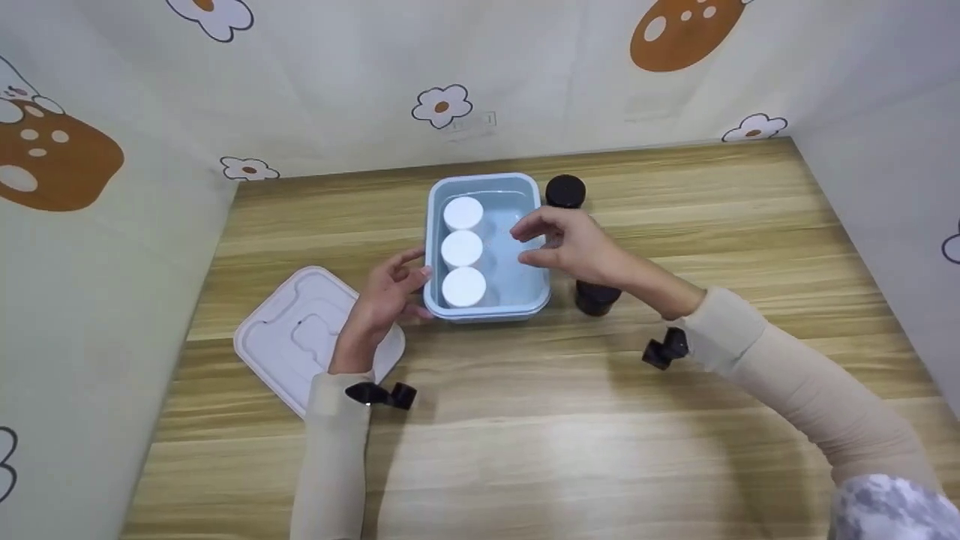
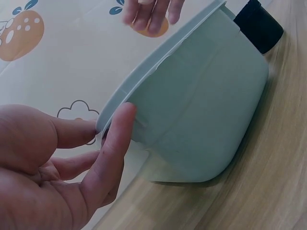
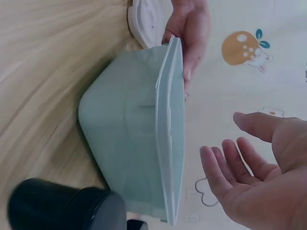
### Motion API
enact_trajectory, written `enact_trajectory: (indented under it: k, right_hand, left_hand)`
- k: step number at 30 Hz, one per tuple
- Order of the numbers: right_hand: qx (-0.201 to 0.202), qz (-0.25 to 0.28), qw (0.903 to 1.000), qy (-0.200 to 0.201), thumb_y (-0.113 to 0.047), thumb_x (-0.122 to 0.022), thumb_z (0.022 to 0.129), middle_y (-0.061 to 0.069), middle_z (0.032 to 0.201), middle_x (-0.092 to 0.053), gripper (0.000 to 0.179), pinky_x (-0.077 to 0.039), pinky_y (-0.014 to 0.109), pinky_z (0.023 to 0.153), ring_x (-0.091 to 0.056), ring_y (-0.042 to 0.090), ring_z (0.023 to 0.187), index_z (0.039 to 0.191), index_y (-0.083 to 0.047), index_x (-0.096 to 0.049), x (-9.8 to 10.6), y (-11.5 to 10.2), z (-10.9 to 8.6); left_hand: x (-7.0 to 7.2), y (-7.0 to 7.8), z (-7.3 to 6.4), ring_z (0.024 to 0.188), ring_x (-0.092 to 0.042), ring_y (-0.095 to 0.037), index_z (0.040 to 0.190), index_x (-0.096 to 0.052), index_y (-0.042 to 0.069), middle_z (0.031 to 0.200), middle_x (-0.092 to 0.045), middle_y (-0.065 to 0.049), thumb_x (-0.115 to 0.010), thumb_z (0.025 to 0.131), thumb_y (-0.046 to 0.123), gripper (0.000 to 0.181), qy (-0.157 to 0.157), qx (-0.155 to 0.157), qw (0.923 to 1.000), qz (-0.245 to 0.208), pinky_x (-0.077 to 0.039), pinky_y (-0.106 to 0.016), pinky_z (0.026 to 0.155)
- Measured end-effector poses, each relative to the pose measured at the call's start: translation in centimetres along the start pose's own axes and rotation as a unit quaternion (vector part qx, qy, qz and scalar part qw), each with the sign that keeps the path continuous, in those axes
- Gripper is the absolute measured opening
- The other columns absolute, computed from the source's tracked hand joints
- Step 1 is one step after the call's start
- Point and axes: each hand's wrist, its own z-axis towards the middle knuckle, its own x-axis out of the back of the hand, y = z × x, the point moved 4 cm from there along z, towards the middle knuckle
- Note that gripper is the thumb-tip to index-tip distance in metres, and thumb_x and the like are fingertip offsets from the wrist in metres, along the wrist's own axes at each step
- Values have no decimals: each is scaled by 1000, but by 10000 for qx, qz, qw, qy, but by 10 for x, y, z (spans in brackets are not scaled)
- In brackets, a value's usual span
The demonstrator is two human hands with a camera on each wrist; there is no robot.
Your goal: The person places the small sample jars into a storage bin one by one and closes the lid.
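Observation:
A light blue plastic box (image 1: pixel 487 309) stands on the table, its top uncovered. Along its left side sit three round white-topped containers (image 1: pixel 463 287) in a row. My left hand (image 1: pixel 384 296) pinches the box's left rim between thumb and fingers, as the left wrist view shows from the side. Above the right half of the box hovers my right hand (image 1: pixel 574 244), fingers loosely bent and apart, with nothing between them; the right wrist view shows its palm (image 3: pixel 268 191) bare. Black-lidded jars, one behind (image 1: pixel 565 191) and one in front (image 1: pixel 598 299), flank the right hand just outside the box.
A pale, rounded-square lid (image 1: pixel 289 349) lies left of the box, partly under the left forearm. The wood-grain table (image 1: pixel 540 427) meets a flower-printed curtain (image 1: pixel 352 97) at the back and sides. Small black devices (image 1: pixel 382 394) are strapped on both wrists.

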Motion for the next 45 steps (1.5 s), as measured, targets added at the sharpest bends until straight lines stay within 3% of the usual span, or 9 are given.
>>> enact_trajectory:
  k: [3, 6, 10, 16, 18, 23, 26, 32, 45]
  right_hand:
    - [132, 120, 9995, 269, -2, -76, 86, 19, 120, -68, 32, -57, 17, 82, -68, 13, 94, 116, 3, -67, 9, 8, -13]
    - [278, 218, 9979, 538, -2, -78, 85, 19, 118, -68, 33, -58, 17, 84, -67, 9, 91, 116, 2, -68, 17, 17, -26]
    - [413, 275, 9952, 843, -4, -81, 83, 15, 116, -68, 37, -56, 23, 94, -64, 10, 100, 117, 0, -68, 28, 34, -39]
    - [374, 625, 9930, 933, -2, -82, 81, -5, 122, -66, 45, -54, 30, 102, -59, 17, 118, 124, -1, -66, 40, 66, -55]
    - [316, 678, 9931, 901, -2, -82, 81, -6, 126, -64, 50, -54, 29, 102, -59, 17, 121, 127, -1, -64, 43, 77, -60]
    - [25, 780, 9951, 612, -2, -82, 81, 15, 141, -57, 62, -52, 20, 103, -55, 29, 129, 137, -2, -56, 46, 101, -66]
    - [-99, 887, 9955, 327, 0, -82, 79, 23, 145, -51, 70, -49, 15, 104, -54, 22, 131, 142, -1, -51, 44, 113, -66]
    - [-126, 872, 9961, -57, 2, -84, 75, 22, 145, -51, 79, -49, 12, 104, -54, 2, 123, 145, 1, -47, 39, 127, -63]
    - [-286, 708, 9969, -186, -2, -85, 76, 18, 134, -59, 72, -57, 16, 92, -62, 5, 110, 141, -3, -53, 39, 128, -68]
  left_hand:
    - [1, 0, -1, 80, -72, -13, 149, -45, 10, 121, -62, -18, -58, 103, 14, 48, 17, -18, 10000, -27, -64, -28, 57]
    - [2, 0, -1, 80, -72, -13, 149, -44, 9, 121, -62, -18, -58, 102, 14, 49, -2, -53, 10000, -49, -65, -29, 59]
    - [3, -1, -1, 80, -72, -13, 150, -44, 9, 116, -63, -15, -57, 103, 15, 49, -20, -78, 10000, -45, -65, -29, 60]
    - [3, -1, -1, 80, -71, -12, 150, -42, 8, 103, -63, -7, -57, 103, 16, 50, -33, -43, 9999, -127, -65, -27, 58]
    - [3, -1, -1, 80, -71, -12, 150, -42, 9, 101, -62, -6, -57, 103, 16, 50, -36, -30, 9999, -135, -65, -27, 58]
    - [4, 1, -1, 82, -71, -13, 151, -42, 9, 104, -62, -7, -56, 103, 16, 50, -68, -68, 9998, -168, -65, -28, 58]
    - [4, 1, -1, 83, -71, -13, 151, -41, 8, 106, -62, -8, -56, 103, 16, 51, -87, -107, 9997, -192, -65, -27, 58]
    - [2, 1, -1, 85, -71, -13, 151, -42, 8, 110, -64, -10, -57, 103, 15, 51, -73, -122, 9997, -196, -65, -28, 59]
    - [-1, 0, -1, 85, -71, -13, 150, -43, 7, 117, -63, -16, -57, 103, 15, 50, -39, -91, 9999, -120, -64, -26, 58]
